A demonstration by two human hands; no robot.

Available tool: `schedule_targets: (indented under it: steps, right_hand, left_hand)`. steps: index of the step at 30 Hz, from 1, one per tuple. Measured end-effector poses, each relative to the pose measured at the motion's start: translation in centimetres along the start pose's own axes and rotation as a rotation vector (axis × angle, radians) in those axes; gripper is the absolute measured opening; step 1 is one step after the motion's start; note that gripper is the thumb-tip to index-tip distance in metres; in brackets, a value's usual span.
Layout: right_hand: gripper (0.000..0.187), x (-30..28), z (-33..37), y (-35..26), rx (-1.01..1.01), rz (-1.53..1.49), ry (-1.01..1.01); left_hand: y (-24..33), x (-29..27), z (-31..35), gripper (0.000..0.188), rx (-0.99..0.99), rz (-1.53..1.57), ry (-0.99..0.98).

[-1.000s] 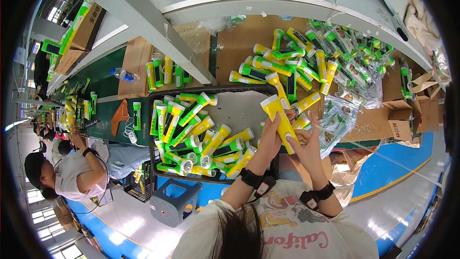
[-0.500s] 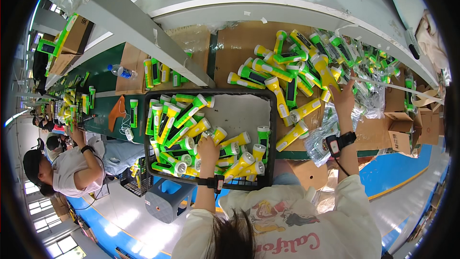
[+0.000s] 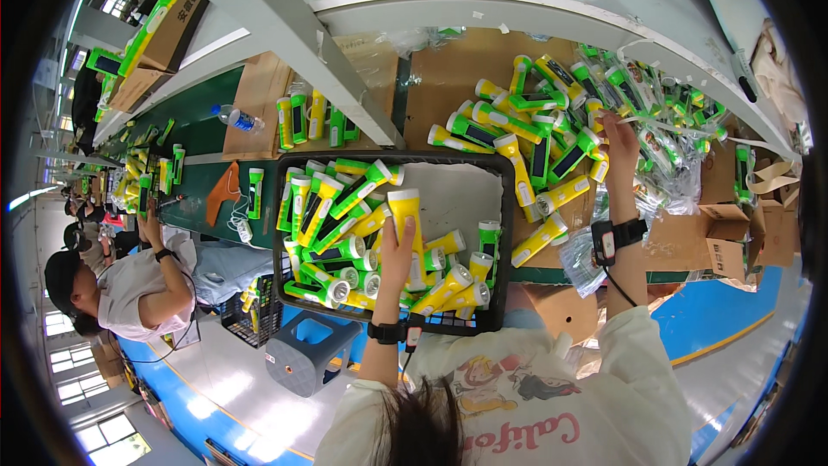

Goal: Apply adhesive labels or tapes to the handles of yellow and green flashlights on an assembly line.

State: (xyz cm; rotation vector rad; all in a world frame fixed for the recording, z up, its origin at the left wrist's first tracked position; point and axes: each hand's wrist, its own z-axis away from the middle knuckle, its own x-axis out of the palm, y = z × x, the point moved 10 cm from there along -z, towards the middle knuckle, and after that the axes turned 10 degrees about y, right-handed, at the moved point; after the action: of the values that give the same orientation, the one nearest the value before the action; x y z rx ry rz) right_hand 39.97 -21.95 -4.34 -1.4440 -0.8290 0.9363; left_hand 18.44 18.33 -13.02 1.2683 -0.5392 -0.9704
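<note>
My left hand [image 3: 398, 252] is closed around a yellow flashlight [image 3: 405, 207], which stands raised, head up, above the black crate [image 3: 388, 158]. Beneath it the crate holds many yellow-and-green flashlights [image 3: 332, 211] lying at various angles. My right hand [image 3: 622, 155] is at the right edge of a loose flashlight pile [image 3: 509, 121] on the cardboard. A green-and-yellow flashlight with a dark panel [image 3: 570, 160] lies just left of that hand. Its fingers are bent among flashlights and clear bags, and whether they grip one cannot be told.
Clear-bagged flashlights [image 3: 681, 112] spread at the right, with opened cardboard boxes [image 3: 729, 224] beyond. A grey metal post [image 3: 302, 43] and shelf edge [image 3: 535, 4] cross above the bench. A water bottle [image 3: 239, 118] and grey stool [image 3: 306, 358] are left, where a co-worker [image 3: 142, 293] sits.
My left hand has lifted a yellow flashlight out of the crate. The yellow flashlight at my right hand is no longer held upright; that hand has shifted slightly, and the view has swung a little.
</note>
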Motion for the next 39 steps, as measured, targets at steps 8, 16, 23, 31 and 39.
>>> schedule_targets:
  steps: [8, 16, 23, 31, 39]
  right_hand:
    - [0.017, 4.5, 18.4, -5.7, 0.306, -0.461, -0.247]
    - [0.009, 6.4, 28.1, -9.9, 0.156, -0.527, -0.308]
    - [0.009, 6.2, 30.0, -11.2, 0.041, -0.492, -0.282]
    - [0.011, 6.3, 31.7, -13.7, -0.193, -0.328, -0.157]
    - [0.014, 7.3, 31.3, -12.1, -0.102, -0.354, -0.079]
  left_hand:
    - [10.7, 5.2, 6.2, 0.029, -0.093, 0.529, -0.21]
    - [15.5, 5.0, 11.2, 0.054, 0.144, 0.454, -0.371]
    - [17.3, 3.4, 13.2, 0.04, 0.293, 0.342, -0.404]
    - [17.3, 1.2, 13.1, 0.029, 0.328, 0.356, -0.297]
    - [17.7, -0.8, 12.4, 0.025, 0.577, -0.052, -0.004]
